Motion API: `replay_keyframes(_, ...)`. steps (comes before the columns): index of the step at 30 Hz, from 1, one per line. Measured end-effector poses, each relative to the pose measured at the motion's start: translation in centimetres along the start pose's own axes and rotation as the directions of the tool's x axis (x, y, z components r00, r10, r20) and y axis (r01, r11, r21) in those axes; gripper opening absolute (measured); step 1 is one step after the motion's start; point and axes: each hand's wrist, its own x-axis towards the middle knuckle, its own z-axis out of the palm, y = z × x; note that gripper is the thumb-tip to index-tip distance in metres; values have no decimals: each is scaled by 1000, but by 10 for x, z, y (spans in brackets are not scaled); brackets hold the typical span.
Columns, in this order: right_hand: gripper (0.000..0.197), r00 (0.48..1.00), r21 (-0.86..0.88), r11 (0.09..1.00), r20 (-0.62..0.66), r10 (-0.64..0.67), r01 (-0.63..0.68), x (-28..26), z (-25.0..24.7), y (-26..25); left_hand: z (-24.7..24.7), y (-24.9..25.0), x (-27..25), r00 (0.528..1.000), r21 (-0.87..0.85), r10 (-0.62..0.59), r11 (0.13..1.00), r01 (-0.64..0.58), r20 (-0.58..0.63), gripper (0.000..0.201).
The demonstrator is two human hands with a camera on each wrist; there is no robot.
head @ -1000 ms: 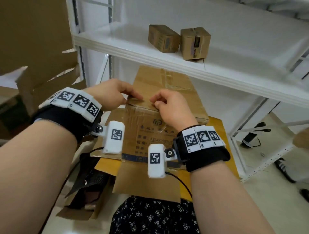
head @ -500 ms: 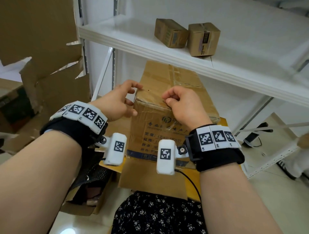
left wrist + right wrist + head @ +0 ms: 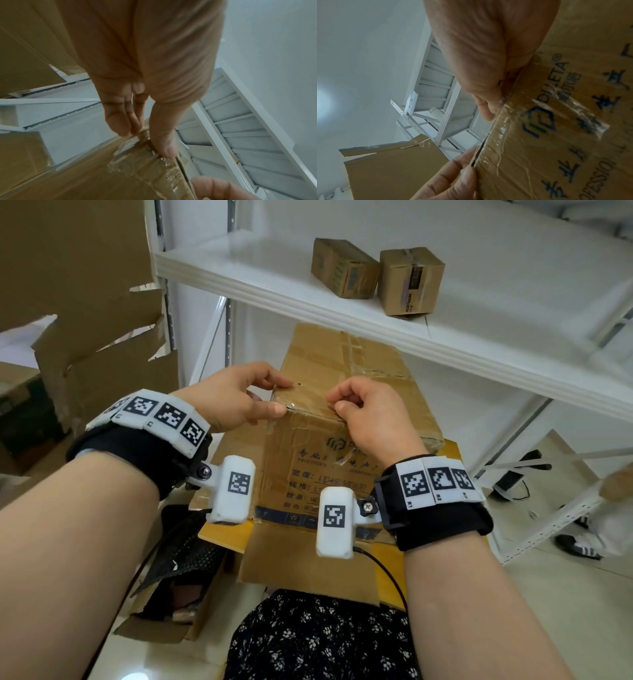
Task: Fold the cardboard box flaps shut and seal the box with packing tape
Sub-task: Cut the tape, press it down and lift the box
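A brown cardboard box (image 3: pixel 346 361) with printed text stands under a shelf, its top flaps down, with clear tape (image 3: pixel 137 152) wrinkled over the near top edge. My left hand (image 3: pixel 281 397) pinches the near left top corner, thumb on the front face and fingers on top; the left wrist view shows the thumb (image 3: pixel 164 148) pressing on the tape. My right hand (image 3: pixel 334 402) has its fingers curled over the middle of the same edge. In the right wrist view its thumb (image 3: pixel 486 109) lies against the taped edge (image 3: pixel 503 135); the other fingers are hidden behind the box.
A white shelf (image 3: pixel 274 278) overhangs the box and carries two small cardboard boxes (image 3: pixel 342 272) (image 3: pixel 409 280). Torn cardboard sheets (image 3: pixel 102 354) stand at the left. An open carton with dark contents (image 3: pixel 178 570) sits on the floor, lower left. Flat cardboard (image 3: pixel 308 563) lies under the box.
My left hand has slid from the middle of the near top edge out to the left corner. The right hand stays near the middle of the edge.
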Motion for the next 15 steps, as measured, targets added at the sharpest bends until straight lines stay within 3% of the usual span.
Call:
replay_keyframes(12,19,999,7,1000,-27,-22,22,-2,3,3,20,-12,-13,985,-242,-4,970,-38,-172,55)
replay_keyframes(15,20,999,4,1000,-31,-27,27,-3,3,3,23,-11,-13,972,-217,9,974,-62,-236,61)
